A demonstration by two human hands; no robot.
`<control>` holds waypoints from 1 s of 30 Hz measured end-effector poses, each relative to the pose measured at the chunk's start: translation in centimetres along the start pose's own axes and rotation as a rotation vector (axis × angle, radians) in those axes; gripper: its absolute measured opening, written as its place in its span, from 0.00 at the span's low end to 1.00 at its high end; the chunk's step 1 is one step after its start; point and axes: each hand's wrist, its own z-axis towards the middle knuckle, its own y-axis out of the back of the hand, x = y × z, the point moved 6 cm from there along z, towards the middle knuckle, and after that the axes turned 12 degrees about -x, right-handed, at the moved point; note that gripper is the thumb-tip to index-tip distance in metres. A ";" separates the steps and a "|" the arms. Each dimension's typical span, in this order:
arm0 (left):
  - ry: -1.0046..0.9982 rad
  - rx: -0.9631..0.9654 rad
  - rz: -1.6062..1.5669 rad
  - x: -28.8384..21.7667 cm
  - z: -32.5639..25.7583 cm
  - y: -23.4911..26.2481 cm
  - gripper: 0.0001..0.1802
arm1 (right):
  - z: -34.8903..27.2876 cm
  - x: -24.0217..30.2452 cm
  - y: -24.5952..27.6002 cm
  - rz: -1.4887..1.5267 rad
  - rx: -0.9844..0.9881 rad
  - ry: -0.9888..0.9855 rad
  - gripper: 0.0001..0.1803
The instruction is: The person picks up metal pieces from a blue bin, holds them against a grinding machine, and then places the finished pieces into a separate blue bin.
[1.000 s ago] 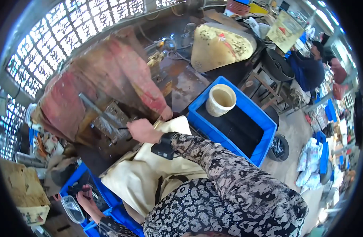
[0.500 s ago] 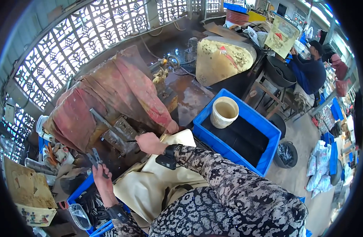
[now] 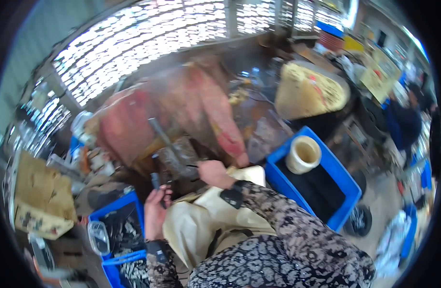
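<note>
As I list it from afar: left hand (image 3: 155,211), clamped on a dark tool (image 3: 156,181), blurred, held upright; right hand (image 3: 214,174), apart from the left, fingers curled around a thin dark piece (image 3: 193,166), just beside a metal block (image 3: 181,152); cream sheet (image 3: 196,218), over the lap; blue crate (image 3: 346,210), right, containing one off-white bucket (image 3: 298,165); blue bin (image 3: 138,211), left, containing dark pieces (image 3: 126,229); reddish cloth (image 3: 129,122), draped beyond both hands.
</note>
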 end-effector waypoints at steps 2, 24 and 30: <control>-0.074 0.018 0.014 -1.3 -1.1 2.4 0.09 | 0.5 3.3 0.5 0.015 -0.024 0.047 0.09; -0.499 -0.234 0.755 -2.2 3.7 5.7 0.13 | 9.9 6.6 7.4 0.218 -0.468 0.015 0.12; -1.062 -0.425 1.258 -1.2 4.1 5.2 0.12 | 17.5 11.5 10.7 0.185 -0.410 -0.050 0.19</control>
